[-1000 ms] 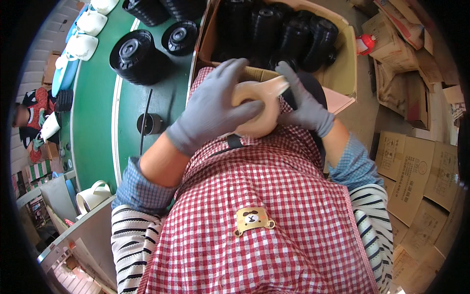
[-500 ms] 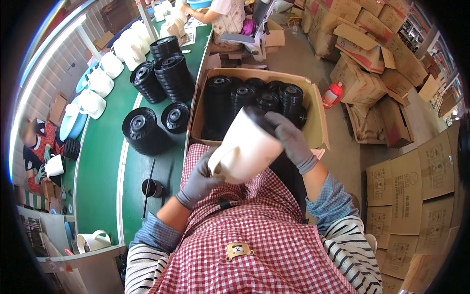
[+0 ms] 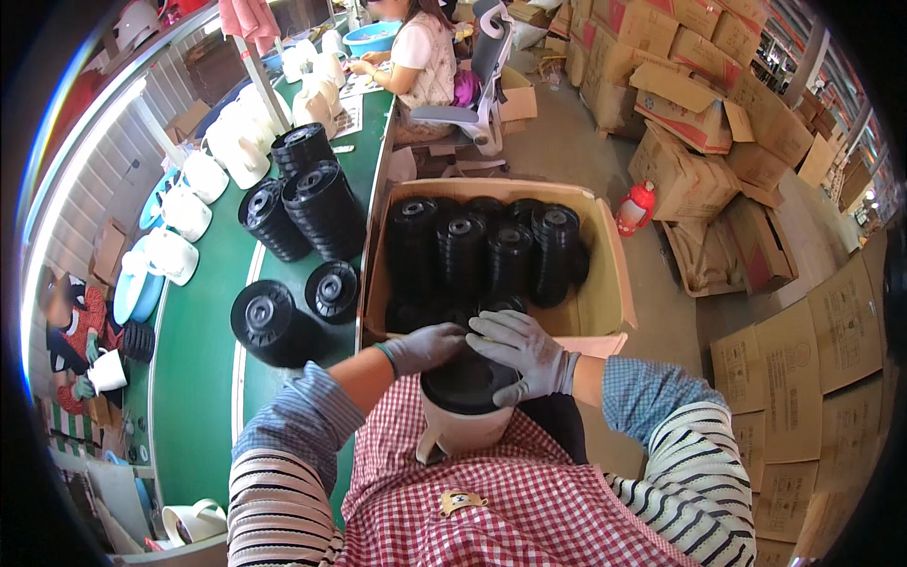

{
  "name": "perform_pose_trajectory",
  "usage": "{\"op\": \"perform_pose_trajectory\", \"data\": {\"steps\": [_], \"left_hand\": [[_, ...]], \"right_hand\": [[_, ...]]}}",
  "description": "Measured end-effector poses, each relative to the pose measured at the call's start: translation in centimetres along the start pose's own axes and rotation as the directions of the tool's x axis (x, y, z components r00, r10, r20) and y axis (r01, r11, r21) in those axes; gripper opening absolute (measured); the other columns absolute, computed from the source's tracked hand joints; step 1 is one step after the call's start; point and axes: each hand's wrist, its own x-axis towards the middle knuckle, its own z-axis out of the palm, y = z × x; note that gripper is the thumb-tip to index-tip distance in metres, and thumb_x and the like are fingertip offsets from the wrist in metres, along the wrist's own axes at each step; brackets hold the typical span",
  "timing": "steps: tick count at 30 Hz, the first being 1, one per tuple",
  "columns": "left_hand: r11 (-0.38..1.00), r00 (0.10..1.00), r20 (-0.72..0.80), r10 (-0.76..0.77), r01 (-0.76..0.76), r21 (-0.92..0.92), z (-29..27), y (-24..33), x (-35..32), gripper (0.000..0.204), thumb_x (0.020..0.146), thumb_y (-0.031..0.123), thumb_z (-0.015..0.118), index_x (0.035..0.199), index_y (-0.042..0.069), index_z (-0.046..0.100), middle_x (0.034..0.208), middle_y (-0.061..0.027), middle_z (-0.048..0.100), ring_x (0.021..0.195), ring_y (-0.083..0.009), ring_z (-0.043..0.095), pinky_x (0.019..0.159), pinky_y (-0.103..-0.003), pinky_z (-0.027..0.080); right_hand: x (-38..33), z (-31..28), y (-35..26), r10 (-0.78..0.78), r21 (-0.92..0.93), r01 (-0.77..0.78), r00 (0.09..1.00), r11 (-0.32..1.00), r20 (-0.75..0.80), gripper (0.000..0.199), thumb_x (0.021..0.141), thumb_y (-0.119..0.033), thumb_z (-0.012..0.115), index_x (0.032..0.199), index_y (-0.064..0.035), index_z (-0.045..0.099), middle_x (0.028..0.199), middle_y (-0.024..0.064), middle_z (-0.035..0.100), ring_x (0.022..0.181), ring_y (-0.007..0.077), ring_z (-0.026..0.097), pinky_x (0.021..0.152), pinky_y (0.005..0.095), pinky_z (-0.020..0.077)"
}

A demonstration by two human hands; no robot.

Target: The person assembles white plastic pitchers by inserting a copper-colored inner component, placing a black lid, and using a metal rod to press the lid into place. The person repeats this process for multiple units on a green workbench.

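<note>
A cream kettle-shaped body (image 3: pixel 461 430) sits in my lap against the red checked apron, its handle to the lower left. A black round base (image 3: pixel 465 380) lies on its upturned end. My left hand (image 3: pixel 423 347), in a grey glove, rests on the base's left rim. My right hand (image 3: pixel 520 353), also gloved, presses flat on the base from the right. Just beyond my hands stands an open cardboard box (image 3: pixel 605 302) holding stacks of the same black bases (image 3: pixel 477 250).
More black base stacks (image 3: pixel 307 203) stand on the green bench (image 3: pixel 194 350) at left, with cream kettle bodies (image 3: pixel 203 175) along its far edge. A seated person (image 3: pixel 416 52) works farther up the bench. Cardboard cartons (image 3: pixel 718 104) are piled at right, with a red bottle (image 3: pixel 635 208) on the floor.
The cream body has come down from chest height into my lap and turned end-up. A black base now covers its end, with both hands on top of it.
</note>
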Motion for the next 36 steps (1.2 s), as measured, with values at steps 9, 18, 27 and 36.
{"op": "perform_pose_trajectory", "data": {"steps": [9,18,27,36], "left_hand": [[0.882,0.971,0.201,-0.132,0.022,0.472,0.3,1.6,7.6,0.044,0.099,0.046,0.057,0.107,0.007,0.074,0.099,-0.0213,0.072,0.094,-0.037,0.07,0.081,-0.046,0.054],[0.965,0.898,0.381,0.219,-0.141,-0.222,-2.1,-1.3,4.2,0.048,0.098,0.019,0.066,0.143,0.005,0.053,0.132,-0.0134,0.061,0.128,-0.0269,0.056,0.111,-0.042,0.042],[0.793,0.966,0.253,-0.057,-0.11,0.599,0.0,1.6,8.8,0.037,0.097,0.043,0.061,0.11,0.009,0.07,0.096,-0.0209,0.07,0.094,-0.038,0.069,0.082,-0.044,0.054],[0.992,0.91,0.395,0.129,-0.112,-0.064,-1.2,-2.1,6.3,0.035,0.103,0.033,0.056,0.128,0.008,0.063,0.136,-0.0124,0.059,0.12,-0.0301,0.06,0.101,-0.043,0.049]], "right_hand": [[5.5,6.6,-4.5,-0.054,0.083,0.03,0.951,0.996,0.305,0.072,0.101,-0.067,0.034,0.153,-0.0176,0.045,0.164,0.0208,0.027,0.154,0.0421,0.017,0.122,0.0638,0.0052],[4.5,1.6,2.8,-0.014,0.271,-0.094,0.928,0.958,0.372,0.096,0.074,-0.069,0.071,0.149,-0.0144,0.049,0.163,0.0183,0.028,0.152,0.039,0.022,0.121,0.0637,0.0103],[6.4,6.5,-3.5,-0.145,0.116,0.121,0.965,0.986,0.221,0.064,0.095,-0.053,0.057,0.146,-0.0139,0.052,0.156,0.0197,0.038,0.148,0.0413,0.029,0.117,0.0681,0.0184],[4.4,4.7,2.4,-0.275,0.397,0.126,0.898,0.909,0.344,0.077,0.082,-0.053,0.068,0.149,-0.0209,0.05,0.164,0.0183,0.024,0.155,0.0418,0.012,0.119,0.0672,0.0112]]}}
